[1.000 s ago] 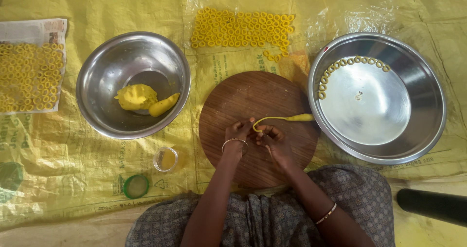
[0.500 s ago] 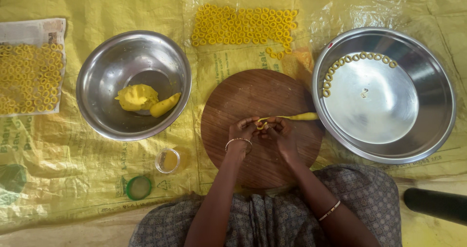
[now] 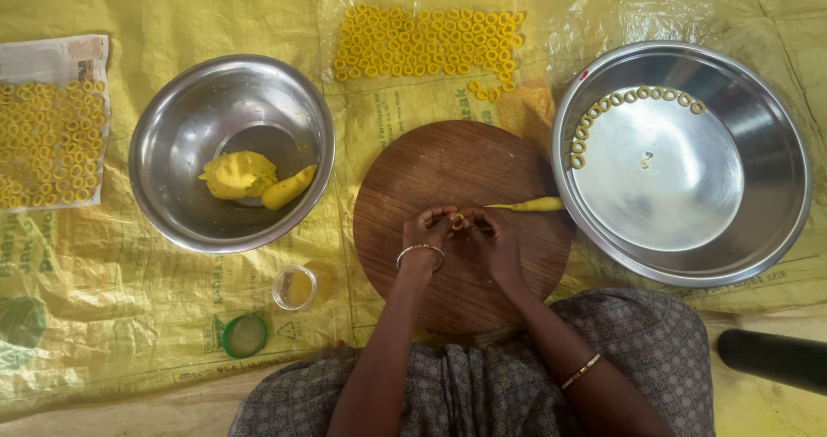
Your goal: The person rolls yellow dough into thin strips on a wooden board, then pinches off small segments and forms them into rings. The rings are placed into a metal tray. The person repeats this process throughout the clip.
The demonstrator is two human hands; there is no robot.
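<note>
I see left hand (image 3: 428, 230) and right hand (image 3: 493, 233) pinched shut on a dough ring (image 3: 457, 222) at the board's (image 3: 405, 179) centre; likely soft, so grip edges lightly; dough rope (image 3: 530, 204) at three o'clock.

yellow dough ring (image 3: 457, 222) – brown board (image 3: 448, 161)

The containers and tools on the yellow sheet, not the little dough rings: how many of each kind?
Steel bowls: 2, one with dough, one with rings
Round wooden board: 1
Small glass jar: 1
Green lid: 1
Newspaper sheet: 1
Total: 6
</note>
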